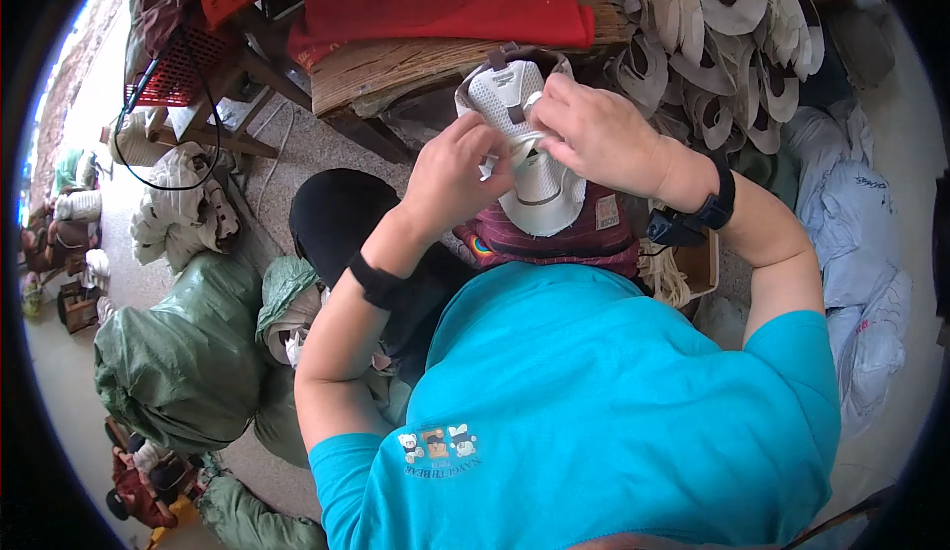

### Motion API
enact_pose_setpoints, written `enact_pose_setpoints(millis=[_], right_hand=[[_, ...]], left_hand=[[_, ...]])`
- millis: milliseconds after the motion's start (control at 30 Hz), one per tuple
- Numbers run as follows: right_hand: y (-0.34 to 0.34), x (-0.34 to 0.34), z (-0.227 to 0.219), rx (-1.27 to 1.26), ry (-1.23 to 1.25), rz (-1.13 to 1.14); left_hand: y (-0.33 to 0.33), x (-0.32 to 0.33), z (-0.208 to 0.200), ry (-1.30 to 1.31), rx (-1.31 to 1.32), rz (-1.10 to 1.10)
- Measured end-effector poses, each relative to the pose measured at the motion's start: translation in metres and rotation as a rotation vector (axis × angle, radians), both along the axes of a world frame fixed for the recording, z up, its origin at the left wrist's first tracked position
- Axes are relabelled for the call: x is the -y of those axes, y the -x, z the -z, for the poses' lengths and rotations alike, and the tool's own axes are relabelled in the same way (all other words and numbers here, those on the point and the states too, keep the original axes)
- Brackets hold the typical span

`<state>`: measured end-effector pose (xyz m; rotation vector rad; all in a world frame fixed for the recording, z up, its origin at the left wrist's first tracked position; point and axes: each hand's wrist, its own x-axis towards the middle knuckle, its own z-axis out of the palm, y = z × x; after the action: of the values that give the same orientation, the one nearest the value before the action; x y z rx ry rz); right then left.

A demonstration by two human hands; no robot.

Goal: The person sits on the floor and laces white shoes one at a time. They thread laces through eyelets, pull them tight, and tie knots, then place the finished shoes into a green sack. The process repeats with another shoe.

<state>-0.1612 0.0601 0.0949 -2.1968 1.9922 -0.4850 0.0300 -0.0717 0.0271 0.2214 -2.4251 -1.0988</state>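
Observation:
A white shoe upper (544, 218) with a perforated tongue and a brown-grey collar lies on my lap, against the table's edge. Over its middle my left hand (457, 169) has its fingers curled in a pinch, and a bit of white lace shows by the fingertips. My right hand (606, 140) is closed too, thumb and forefinger pinching a white shoelace (526, 144) at the eyelets. The fingers partly hide the lacing. Under the upper is a maroon striped cloth (618, 238).
A wooden table (396, 80) with red cloth (445, 6) stands ahead. Many shoe uppers (737, 1) hang at its right. Beside my right arm is a box (705, 268) with laces. Green sacks (183, 352) lie left, pale sacks (856, 263) right. Another person (139, 491) sits at the far lower left.

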Motion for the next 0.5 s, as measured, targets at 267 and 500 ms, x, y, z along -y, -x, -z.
enact_pose_setpoints(millis=[267, 500], right_hand=[[0.005, 0.013, -0.001, 0.117, -0.007, 0.031], [0.007, 0.021, -0.007, 0.315, -0.142, 0.118]], left_hand=[[-0.001, -0.001, 0.010, 0.109, -0.048, -0.006], [0.002, -0.008, 0.019, -0.027, -0.188, -0.194]])
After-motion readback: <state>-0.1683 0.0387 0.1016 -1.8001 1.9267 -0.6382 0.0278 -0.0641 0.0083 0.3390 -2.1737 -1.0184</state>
